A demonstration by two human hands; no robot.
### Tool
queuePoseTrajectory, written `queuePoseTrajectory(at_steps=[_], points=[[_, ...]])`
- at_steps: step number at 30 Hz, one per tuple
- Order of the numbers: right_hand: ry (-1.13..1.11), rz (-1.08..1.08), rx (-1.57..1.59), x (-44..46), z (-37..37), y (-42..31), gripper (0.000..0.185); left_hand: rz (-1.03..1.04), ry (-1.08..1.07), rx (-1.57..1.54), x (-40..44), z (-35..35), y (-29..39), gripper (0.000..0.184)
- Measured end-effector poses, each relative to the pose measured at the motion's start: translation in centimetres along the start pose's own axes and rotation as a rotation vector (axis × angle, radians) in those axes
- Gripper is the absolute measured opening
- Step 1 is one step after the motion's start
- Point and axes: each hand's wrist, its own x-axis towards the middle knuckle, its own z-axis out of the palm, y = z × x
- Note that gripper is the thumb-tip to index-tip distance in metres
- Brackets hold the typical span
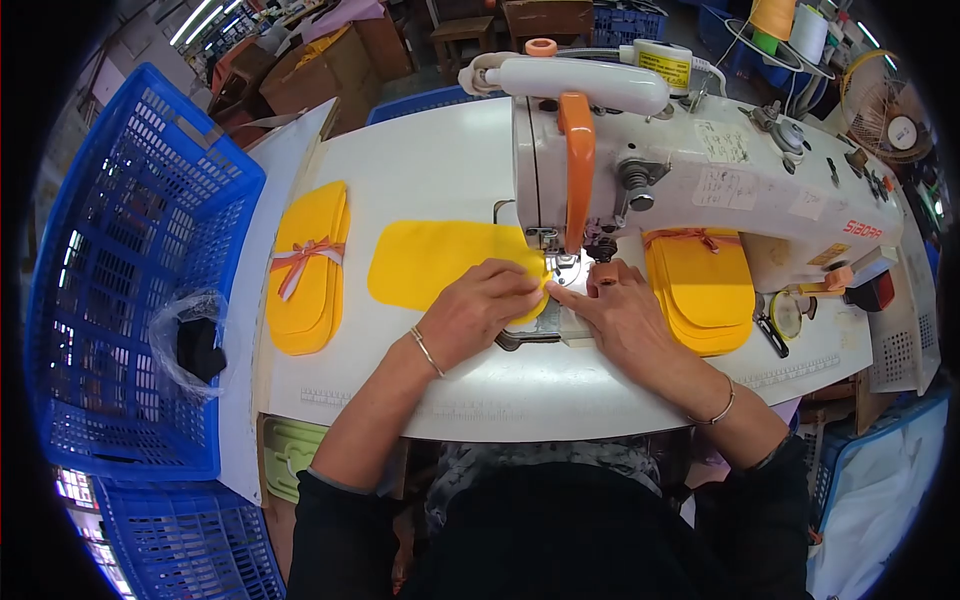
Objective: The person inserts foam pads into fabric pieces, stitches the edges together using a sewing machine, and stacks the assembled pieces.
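Note:
A yellow fabric piece with rounded corners (pixel 430 262) lies flat on the white sewing table, its right end at the needle area (pixel 552 255) of the sewing machine. My left hand (pixel 488 305) is closed on that right end, fingers bent and pressed together on the cloth. Just right of the presser foot, my right hand (pixel 625 315) has its index finger stretched toward the cloth edge and its other fingers partly curled. Whether that fingertip touches the cloth is hard to tell. Two yellow stacks tied with ribbon lie at the left (pixel 312 290) and under the machine arm (pixel 702 290).
The machine arm (pixel 720 170) with its orange lever (pixel 577 170) spans the right side. Small scissors (pixel 770 335) lie beyond the right stack. A blue crate (pixel 125 400) holding a plastic bag (pixel 190 345) stands left. Thread cones (pixel 772 20) are at the back right.

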Motion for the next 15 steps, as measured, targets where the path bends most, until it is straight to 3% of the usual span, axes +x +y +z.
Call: queuePoseTrajectory(at_steps=[5, 15], points=[[-0.002, -0.015, 0.005, 0.05, -0.08, -0.05, 0.052, -0.068, -0.061, -0.139, 0.01, -0.22, 0.0, 0.031], [0.018, -0.025, -0.007, 0.03, 0.13, 0.06, 0.052, -0.007, -0.034, 0.018, 0.09, -0.47, -0.07, 0.031]])
